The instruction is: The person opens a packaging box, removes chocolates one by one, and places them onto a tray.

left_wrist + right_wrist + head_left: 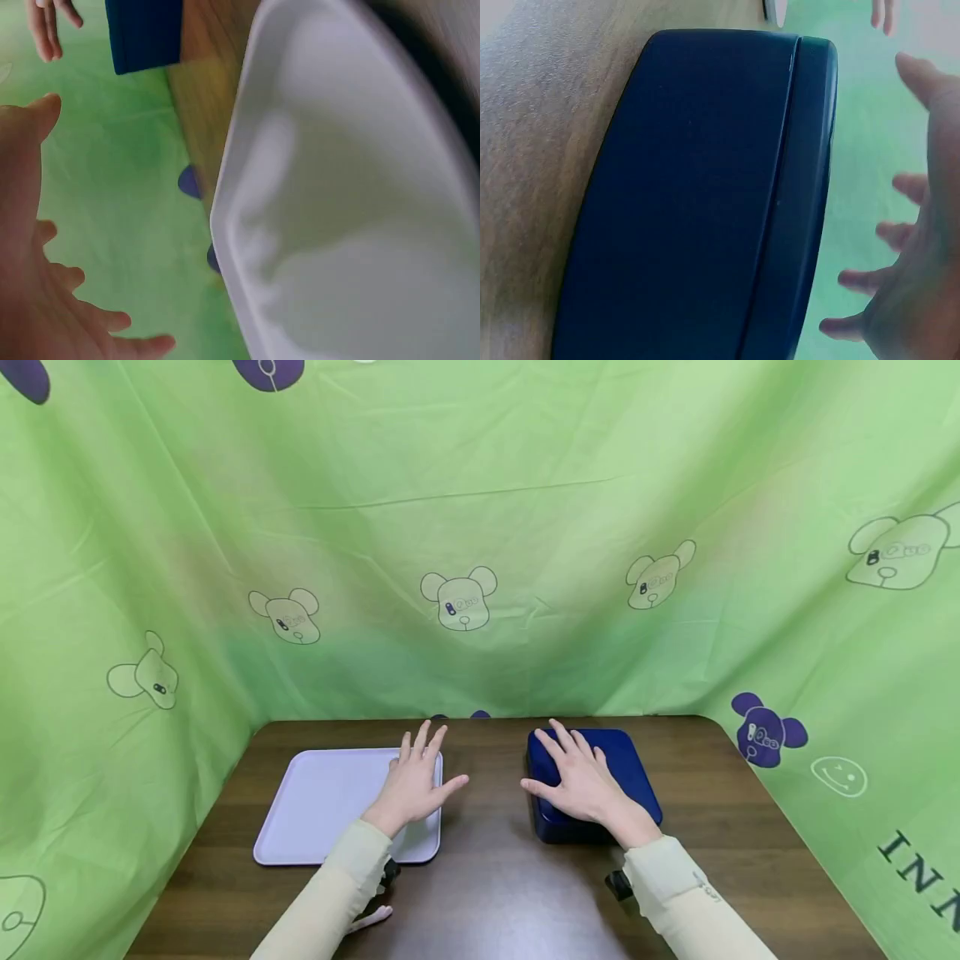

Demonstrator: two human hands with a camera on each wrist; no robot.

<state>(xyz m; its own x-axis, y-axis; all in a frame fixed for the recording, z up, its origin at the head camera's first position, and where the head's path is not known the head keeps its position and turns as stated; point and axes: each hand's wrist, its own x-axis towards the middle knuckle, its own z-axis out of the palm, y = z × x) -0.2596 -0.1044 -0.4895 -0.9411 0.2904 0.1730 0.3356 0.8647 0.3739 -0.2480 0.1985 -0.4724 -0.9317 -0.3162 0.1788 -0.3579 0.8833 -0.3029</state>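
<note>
A pale lilac tray (322, 806) lies on the left of the brown table; in the left wrist view the tray (360, 210) fills the right side. My left hand (416, 781) hovers flat above the tray's right edge with fingers spread, holding nothing. A dark blue lidded box (633, 768) sits to the right of centre; the right wrist view shows the box (705, 195) from its side, lid closed. Over the box's left part hangs my right hand (577, 777), fingers straight and spread. Both hands appear lifted off the surfaces in the wrist views.
A green cloth with bear prints (457, 597) rises behind and at both sides of the wooden table (487, 877). Bare tabletop shows between the tray and box and along the front. Cream sleeves (330, 902) cover both forearms.
</note>
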